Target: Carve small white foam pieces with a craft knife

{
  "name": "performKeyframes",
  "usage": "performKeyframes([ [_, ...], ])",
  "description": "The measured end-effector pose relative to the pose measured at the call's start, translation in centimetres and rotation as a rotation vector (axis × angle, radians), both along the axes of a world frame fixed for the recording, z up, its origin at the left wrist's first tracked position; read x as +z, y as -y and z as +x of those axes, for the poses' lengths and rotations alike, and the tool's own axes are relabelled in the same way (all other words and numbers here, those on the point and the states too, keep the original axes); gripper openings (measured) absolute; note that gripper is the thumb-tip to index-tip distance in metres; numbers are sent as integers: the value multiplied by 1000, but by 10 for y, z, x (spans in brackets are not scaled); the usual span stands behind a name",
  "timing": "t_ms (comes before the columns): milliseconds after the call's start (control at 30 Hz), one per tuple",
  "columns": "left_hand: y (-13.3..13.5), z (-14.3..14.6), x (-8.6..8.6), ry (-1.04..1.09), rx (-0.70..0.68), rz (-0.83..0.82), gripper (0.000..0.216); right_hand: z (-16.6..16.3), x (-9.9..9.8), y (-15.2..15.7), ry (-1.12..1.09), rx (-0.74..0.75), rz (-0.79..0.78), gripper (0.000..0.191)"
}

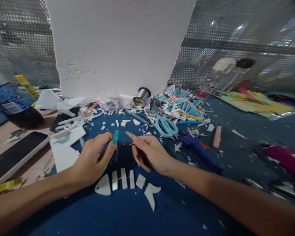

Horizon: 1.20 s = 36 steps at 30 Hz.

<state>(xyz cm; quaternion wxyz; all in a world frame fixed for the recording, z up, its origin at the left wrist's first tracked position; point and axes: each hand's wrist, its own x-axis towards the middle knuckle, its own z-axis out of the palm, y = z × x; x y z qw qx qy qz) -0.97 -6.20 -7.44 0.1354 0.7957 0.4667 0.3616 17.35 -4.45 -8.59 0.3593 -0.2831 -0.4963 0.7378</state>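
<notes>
Both hands hover over the blue table behind a row of white foam pieces. My left hand point(95, 157) is closed, thumb against forefinger; what it pinches, if anything, is too fine to make out. My right hand point(149, 152) pinches a thin dark stick-like piece point(128, 144) that points at the left hand. Below them lie a fish-head piece point(104, 185) with a small eye hole, three narrow strips point(124, 178), a small square piece point(140, 181) and a forked tail piece point(151, 195), laid out like a fish skeleton. The strips seem joined by something thin between them.
A line spool point(142, 96), light-blue scissors point(166, 126) and a blue glue gun point(200, 150) lie beyond and to the right, among foam scraps point(179, 101). At left are a phone point(17, 157) and a soda bottle point(12, 101). A white board point(118, 46) stands behind.
</notes>
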Motion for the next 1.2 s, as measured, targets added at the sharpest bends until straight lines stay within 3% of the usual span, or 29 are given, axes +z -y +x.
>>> performKeyframes([
  [267,-8,1,2,336,178,-232,28,-1,-5,-8,-152,-53,-10,33],
  [467,-11,1,2,445,222,-228,30,-1,-1,-7,-87,-130,-57,22],
  [700,-15,-3,-3,510,270,-203,32,-2,-2,-8,-104,-231,-81,23],
  [967,-24,-10,-18,592,259,-211,29,0,0,-11,-139,-238,-142,21],
  [1200,-28,-12,-20,651,266,-223,30,1,-1,-11,-144,-228,-123,20],
])
